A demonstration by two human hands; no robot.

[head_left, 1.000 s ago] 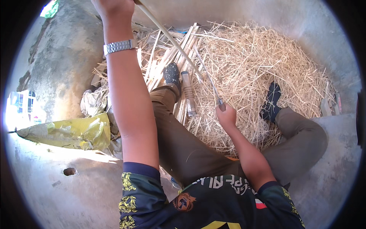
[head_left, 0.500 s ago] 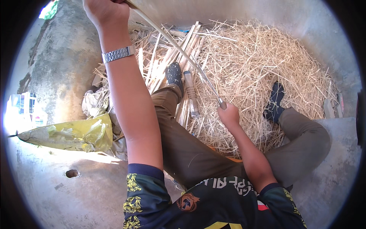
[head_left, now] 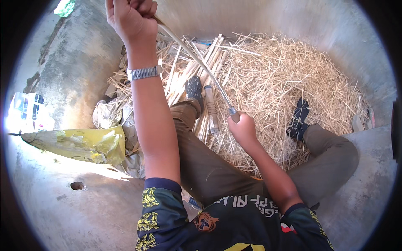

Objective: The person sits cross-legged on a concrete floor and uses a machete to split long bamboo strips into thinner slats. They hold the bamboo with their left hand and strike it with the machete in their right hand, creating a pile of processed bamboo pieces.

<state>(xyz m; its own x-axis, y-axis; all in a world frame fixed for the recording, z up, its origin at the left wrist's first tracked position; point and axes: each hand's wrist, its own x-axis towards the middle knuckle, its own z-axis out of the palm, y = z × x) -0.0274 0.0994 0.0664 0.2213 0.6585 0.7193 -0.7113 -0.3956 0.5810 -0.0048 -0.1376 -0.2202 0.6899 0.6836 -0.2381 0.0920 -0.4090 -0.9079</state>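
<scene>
Raised at the upper left, my left hand [head_left: 135,23] is closed around the upper end of a thin pale strip [head_left: 181,43], which looks like split bamboo or cane. The strip slants down to the right, over the straw. My right hand [head_left: 244,129], lower and near the middle, grips the short handle of a knife [head_left: 235,116] with a metal collar. Its narrow blade points up and left along the strip and seems to touch it; where blade and strip meet is hard to make out. The fingertips of my left hand are partly cut off by the top edge.
A wide heap of straw-like shavings [head_left: 289,67] lies ahead, between my feet and beyond. Split pale sticks [head_left: 211,52] lie by my left foot, beside a cord-wrapped block [head_left: 211,109]. A yellow sack [head_left: 98,144] is at left. A curved concrete wall [head_left: 268,16] rises behind.
My left hand has moved right with the strip. My right hand and the knife have shifted slightly left, so the two hands are closer together. The whole view has tilted a little.
</scene>
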